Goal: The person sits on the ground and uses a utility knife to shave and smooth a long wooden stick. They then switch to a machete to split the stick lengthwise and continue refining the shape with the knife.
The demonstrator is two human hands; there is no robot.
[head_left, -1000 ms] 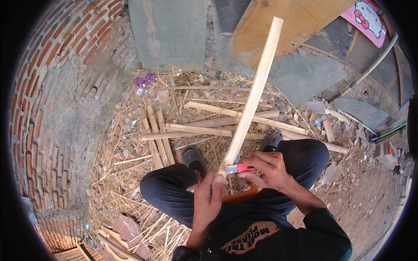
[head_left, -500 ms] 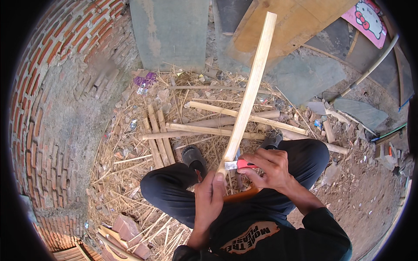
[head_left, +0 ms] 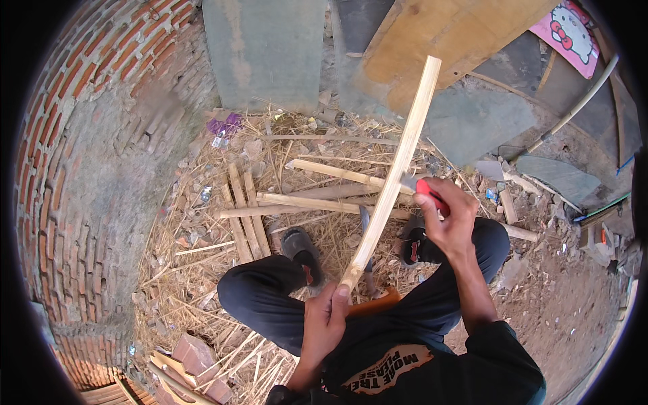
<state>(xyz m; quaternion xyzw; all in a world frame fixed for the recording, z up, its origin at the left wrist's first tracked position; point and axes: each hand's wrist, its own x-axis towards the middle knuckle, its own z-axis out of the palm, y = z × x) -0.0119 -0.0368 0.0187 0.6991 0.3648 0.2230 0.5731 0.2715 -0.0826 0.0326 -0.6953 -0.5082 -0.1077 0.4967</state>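
My left hand is closed around the near end of a long split bamboo strip, which slants up and away to the right above my lap. In my right hand is a red-handled knife, gripped in the fist. Its short metal blade is at the right edge of the strip, about halfway along; whether it touches cannot be made out. Below the strip, between my feet, a narrow grey metal piece shows partly, its kind unclear.
Several bamboo pieces lie on straw-littered ground beyond my feet, with upright strips at left. A brick wall rises on the left. Flat panels lean at the back. An orange object lies near my lap.
My right hand has moved the knife away from me along the strip, from near my left hand to about its middle. The strip's far end has dropped slightly toward me and right.
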